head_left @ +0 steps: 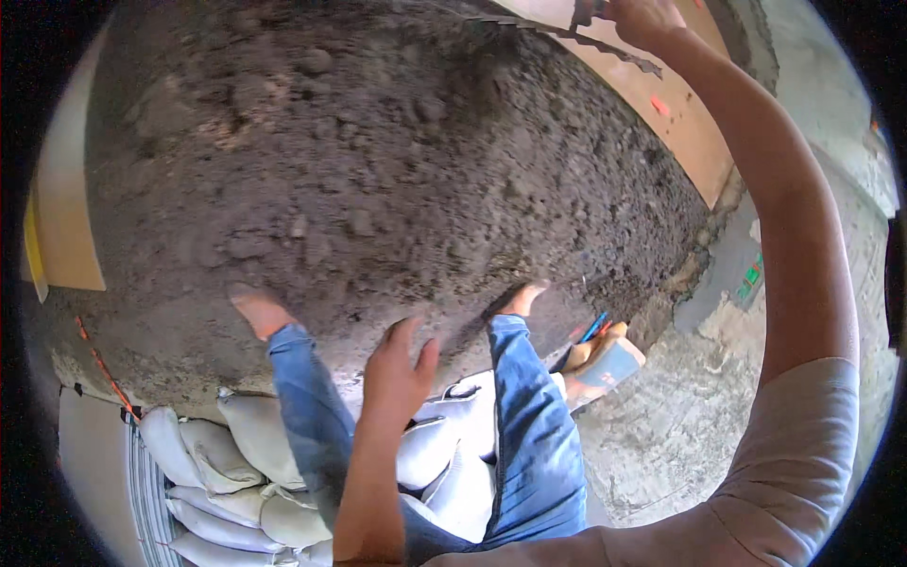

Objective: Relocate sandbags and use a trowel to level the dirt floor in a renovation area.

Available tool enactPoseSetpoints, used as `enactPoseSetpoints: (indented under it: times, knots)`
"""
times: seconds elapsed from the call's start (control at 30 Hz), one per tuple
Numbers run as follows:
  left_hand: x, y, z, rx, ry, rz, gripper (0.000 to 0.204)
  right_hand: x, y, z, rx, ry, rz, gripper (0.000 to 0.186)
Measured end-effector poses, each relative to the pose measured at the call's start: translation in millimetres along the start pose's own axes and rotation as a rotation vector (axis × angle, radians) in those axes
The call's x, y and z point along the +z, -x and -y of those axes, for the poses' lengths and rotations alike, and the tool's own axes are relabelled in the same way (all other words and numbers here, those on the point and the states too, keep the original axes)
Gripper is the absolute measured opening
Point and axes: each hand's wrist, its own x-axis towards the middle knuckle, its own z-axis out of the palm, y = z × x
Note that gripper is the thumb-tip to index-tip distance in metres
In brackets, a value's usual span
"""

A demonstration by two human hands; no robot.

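My right hand (645,23), at the end of my raised arm, is closed at the upper right on a long dark toothed tool (567,33). Its narrow blade has a jagged edge and lies over the far edge of the dark loose soil (397,161), against a tan board (694,142). Whatever part my fingers wrap is partly cut off by the frame's top. Nearer to me, my left hand (397,370) hangs in the air between my knees, thumb apart from the fingers. Nothing is in it.
White filled sacks (255,439) are stacked below and behind my legs. A box with tools (605,364) stands right of my bare foot (522,299). Another board (71,189) borders the soil at left. Rough concrete floor (671,435) lies at right.
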Motion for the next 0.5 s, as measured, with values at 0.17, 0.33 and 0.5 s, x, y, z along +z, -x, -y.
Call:
enactPoseSetpoints:
  times: [0.17,0.33,0.5]
  knots:
    - [60,-9,4,-0.012,-0.135,0.039,0.038,28,84,-30,0.458,0.313,0.189,0.020]
    - [109,-13,19,-0.028,-0.155,0.048,0.038,70,145,-51,0.792,0.538,0.330,0.020]
    - [143,-24,30,-0.038,-0.134,0.057,0.037,70,235,-108,0.174,-0.091,0.051,0.021]
